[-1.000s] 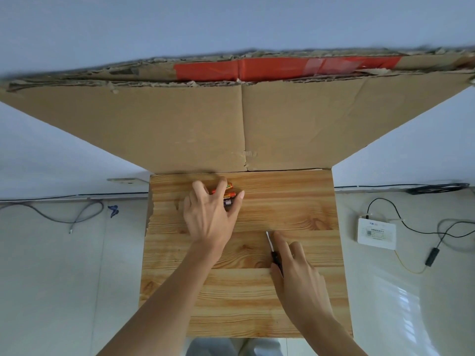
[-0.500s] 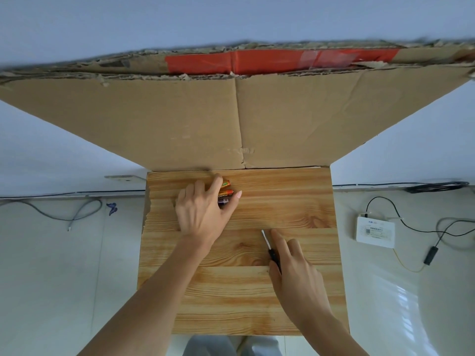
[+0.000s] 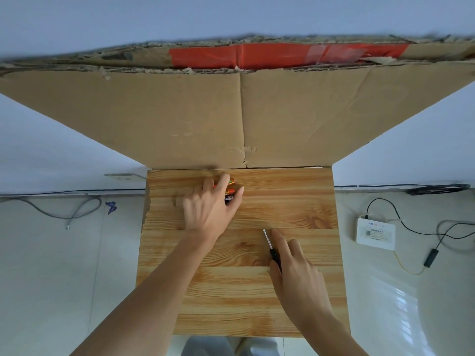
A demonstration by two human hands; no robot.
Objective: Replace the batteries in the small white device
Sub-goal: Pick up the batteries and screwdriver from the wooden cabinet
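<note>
My left hand (image 3: pixel 209 210): fingers are curling round the batteries (image 3: pixel 230 194) at 12 o'clock on the bench (image 3: pixel 295 199). My right hand (image 3: pixel 300 274): fingers are gripping the screwdriver (image 3: pixel 268 242), at 3 o'clock from bench centre.

Setting: room in a home, improvised work spot. Small wood table (image 3: pixel 257 299) on a glossy tiled floor (image 3: pixel 64 278). Torn cardboard (image 3: pixel 180 119) propped against plain wall (image 3: pixel 231 14). White router (image 3: pixel 375 233) with cables (image 3: pixel 411 228) lying on floor, right side.
</note>
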